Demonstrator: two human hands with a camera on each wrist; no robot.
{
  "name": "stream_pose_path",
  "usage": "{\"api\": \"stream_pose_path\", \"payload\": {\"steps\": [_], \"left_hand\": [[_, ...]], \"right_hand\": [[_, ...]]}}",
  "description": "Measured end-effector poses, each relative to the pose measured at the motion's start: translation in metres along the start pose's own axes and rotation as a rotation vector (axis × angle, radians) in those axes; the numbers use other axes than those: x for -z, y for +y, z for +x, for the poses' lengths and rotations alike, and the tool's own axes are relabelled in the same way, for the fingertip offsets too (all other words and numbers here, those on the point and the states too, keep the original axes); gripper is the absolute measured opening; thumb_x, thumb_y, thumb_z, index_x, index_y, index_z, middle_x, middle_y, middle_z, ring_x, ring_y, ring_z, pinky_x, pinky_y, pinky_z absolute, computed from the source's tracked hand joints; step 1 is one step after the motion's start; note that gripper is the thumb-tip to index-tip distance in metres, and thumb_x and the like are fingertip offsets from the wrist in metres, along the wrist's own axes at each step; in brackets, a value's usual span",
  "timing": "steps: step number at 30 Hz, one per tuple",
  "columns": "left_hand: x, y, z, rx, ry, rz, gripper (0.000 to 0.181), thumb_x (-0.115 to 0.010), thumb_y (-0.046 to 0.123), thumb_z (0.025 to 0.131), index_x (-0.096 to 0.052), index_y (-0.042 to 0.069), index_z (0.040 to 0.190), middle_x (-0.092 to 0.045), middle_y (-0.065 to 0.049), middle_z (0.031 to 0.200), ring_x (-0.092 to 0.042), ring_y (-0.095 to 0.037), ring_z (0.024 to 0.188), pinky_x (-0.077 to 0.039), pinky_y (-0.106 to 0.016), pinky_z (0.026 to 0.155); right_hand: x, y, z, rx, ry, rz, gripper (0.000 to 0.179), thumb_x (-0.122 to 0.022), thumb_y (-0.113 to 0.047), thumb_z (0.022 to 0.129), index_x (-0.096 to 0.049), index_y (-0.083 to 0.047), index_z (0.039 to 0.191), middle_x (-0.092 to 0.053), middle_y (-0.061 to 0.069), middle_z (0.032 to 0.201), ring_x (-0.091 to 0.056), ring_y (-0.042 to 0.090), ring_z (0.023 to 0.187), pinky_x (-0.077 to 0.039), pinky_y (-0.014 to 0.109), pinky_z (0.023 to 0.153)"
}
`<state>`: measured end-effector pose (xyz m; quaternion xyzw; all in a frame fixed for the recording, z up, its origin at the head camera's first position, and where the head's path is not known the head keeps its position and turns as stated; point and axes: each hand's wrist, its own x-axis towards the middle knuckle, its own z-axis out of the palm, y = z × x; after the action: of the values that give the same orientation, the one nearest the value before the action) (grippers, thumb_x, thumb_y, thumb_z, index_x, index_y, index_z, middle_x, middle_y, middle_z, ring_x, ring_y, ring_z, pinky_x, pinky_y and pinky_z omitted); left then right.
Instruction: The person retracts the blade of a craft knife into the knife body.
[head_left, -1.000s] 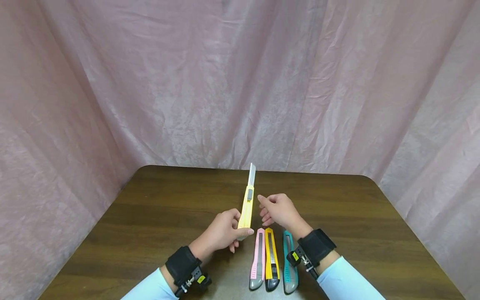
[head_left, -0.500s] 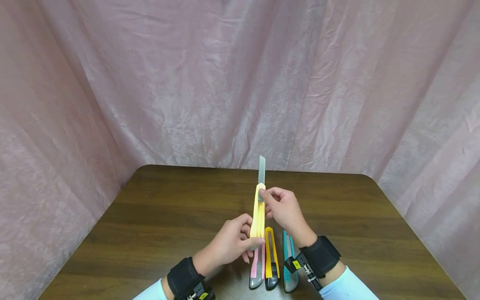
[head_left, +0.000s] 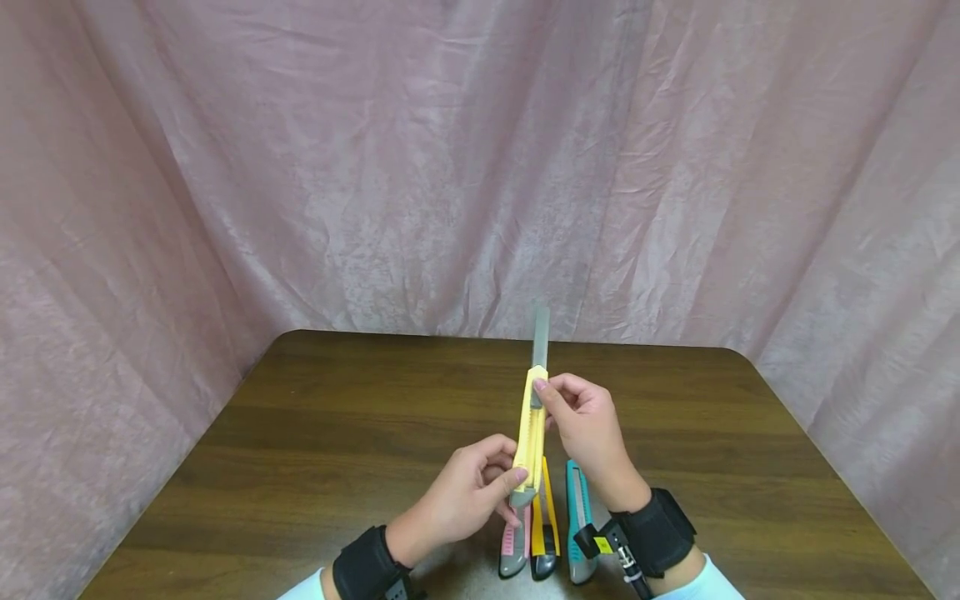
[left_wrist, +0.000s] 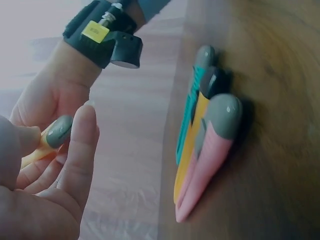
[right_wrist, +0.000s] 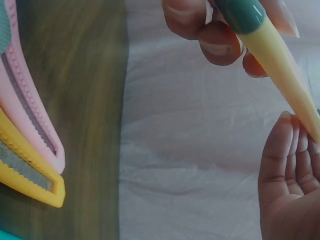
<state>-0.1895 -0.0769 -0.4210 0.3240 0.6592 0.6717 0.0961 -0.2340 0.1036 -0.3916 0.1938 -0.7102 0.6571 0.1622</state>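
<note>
A pale yellow utility knife (head_left: 529, 437) is held up over the table, blade extended and pointing away. My left hand (head_left: 472, 492) grips its grey butt end between thumb and fingers. At the front of the handle my right hand (head_left: 588, 425) pinches the knife, thumb on the grey slider (head_left: 536, 396). In the left wrist view the grey end cap (left_wrist: 60, 131) shows between the left thumb and fingers. Below lie a pink utility knife (head_left: 514, 546), partly hidden by the left hand, a yellow-orange one (head_left: 546, 525) and a teal one (head_left: 578, 508).
The dark wooden table (head_left: 337, 417) reaches back to a pink curtain (head_left: 480, 167). Both wrists wear black bands with small cameras; the right band (head_left: 652, 533) is close beside the teal knife.
The left hand has carried the pale yellow knife to the right, over the pink and yellow-orange knives. The right hand, apart at first, now touches the slider; more blade shows.
</note>
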Motion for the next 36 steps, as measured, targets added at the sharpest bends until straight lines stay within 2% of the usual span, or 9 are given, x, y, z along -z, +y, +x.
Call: {"api": "stream_pose_path", "payload": {"steps": [4,6,9,14,17,23,28,32,36], "left_hand": [[0.000,0.003,0.000,-0.007,0.016,-0.052,0.013,-0.052,-0.003,0.095,-0.052,-0.004,0.108,-0.059,-0.022,0.092,-0.058,-0.050,0.076,-0.057,-0.046,0.056],[-0.001,0.003,0.000,-0.020,0.025,-0.061,0.012,-0.052,-0.003,0.095,-0.053,-0.005,0.107,-0.059,-0.023,0.091,-0.057,-0.051,0.074,-0.057,-0.046,0.056],[-0.001,0.002,0.000,-0.041,0.036,-0.064,0.012,-0.053,-0.005,0.095,-0.053,-0.006,0.106,-0.058,-0.024,0.091,-0.059,-0.049,0.073,-0.057,-0.047,0.056],[-0.002,0.001,0.001,-0.066,0.041,-0.061,0.011,-0.054,-0.007,0.093,-0.053,-0.007,0.104,-0.058,-0.026,0.092,-0.063,-0.036,0.073,-0.057,-0.047,0.056],[-0.004,-0.001,0.003,-0.088,0.031,-0.066,0.009,-0.054,-0.008,0.093,-0.053,-0.007,0.102,-0.058,-0.027,0.092,-0.064,-0.032,0.073,-0.057,-0.048,0.055],[-0.007,-0.004,0.006,-0.109,0.020,-0.065,0.008,-0.054,-0.007,0.093,-0.052,-0.007,0.101,-0.060,-0.024,0.091,-0.064,-0.033,0.073,-0.057,-0.048,0.055],[-0.009,-0.002,0.006,-0.109,0.026,-0.054,0.007,-0.054,-0.007,0.093,-0.053,-0.007,0.100,-0.060,-0.025,0.089,-0.062,-0.041,0.070,-0.057,-0.048,0.054],[-0.010,0.001,0.004,-0.115,0.026,-0.049,0.008,-0.054,-0.008,0.092,-0.053,-0.008,0.100,-0.058,-0.026,0.089,-0.057,-0.050,0.069,-0.056,-0.050,0.053],[-0.010,0.004,0.004,-0.117,0.031,-0.028,0.008,-0.055,-0.008,0.092,-0.054,-0.007,0.100,-0.058,-0.024,0.089,-0.061,-0.042,0.068,-0.057,-0.048,0.052]], "right_hand": [[-0.004,-0.022,-0.003,0.075,-0.004,0.019,0.011,-0.060,-0.002,0.093,-0.063,0.005,0.085,-0.055,0.018,0.068,-0.052,0.016,0.055,-0.052,0.023,0.048],[-0.005,-0.027,-0.004,0.098,-0.015,0.019,0.009,-0.059,0.002,0.092,-0.063,0.007,0.086,-0.054,0.020,0.068,-0.051,0.015,0.056,-0.051,0.021,0.049],[-0.004,-0.025,-0.003,0.124,-0.027,0.014,0.007,-0.059,0.002,0.092,-0.063,0.006,0.087,-0.053,0.019,0.068,-0.050,0.016,0.056,-0.050,0.020,0.049],[0.001,-0.010,-0.001,0.141,-0.032,0.003,0.006,-0.060,0.000,0.092,-0.065,-0.001,0.088,-0.055,0.014,0.069,-0.050,0.018,0.057,-0.050,0.021,0.048],[0.003,-0.003,0.000,0.152,-0.027,-0.009,0.005,-0.062,-0.005,0.092,-0.066,-0.006,0.088,-0.055,0.010,0.070,-0.048,0.019,0.057,-0.047,0.022,0.046],[0.005,-0.005,-0.002,0.149,0.005,-0.024,0.004,-0.064,-0.008,0.091,-0.067,-0.008,0.089,-0.055,0.006,0.071,-0.044,0.019,0.058,-0.038,0.021,0.042],[0.001,-0.022,-0.007,0.155,0.013,-0.019,0.004,-0.062,0.000,0.091,-0.066,0.000,0.089,-0.058,0.012,0.073,-0.047,0.021,0.059,-0.040,0.019,0.044],[-0.002,-0.029,-0.010,0.180,0.024,-0.013,0.005,-0.061,0.003,0.090,-0.065,0.004,0.088,-0.058,0.014,0.072,-0.047,0.029,0.058,-0.042,0.020,0.046],[0.000,-0.018,-0.008,0.195,0.040,-0.006,0.006,-0.061,0.001,0.091,-0.067,0.001,0.089,-0.060,0.009,0.073,-0.048,0.028,0.059,-0.046,0.022,0.047]]}}
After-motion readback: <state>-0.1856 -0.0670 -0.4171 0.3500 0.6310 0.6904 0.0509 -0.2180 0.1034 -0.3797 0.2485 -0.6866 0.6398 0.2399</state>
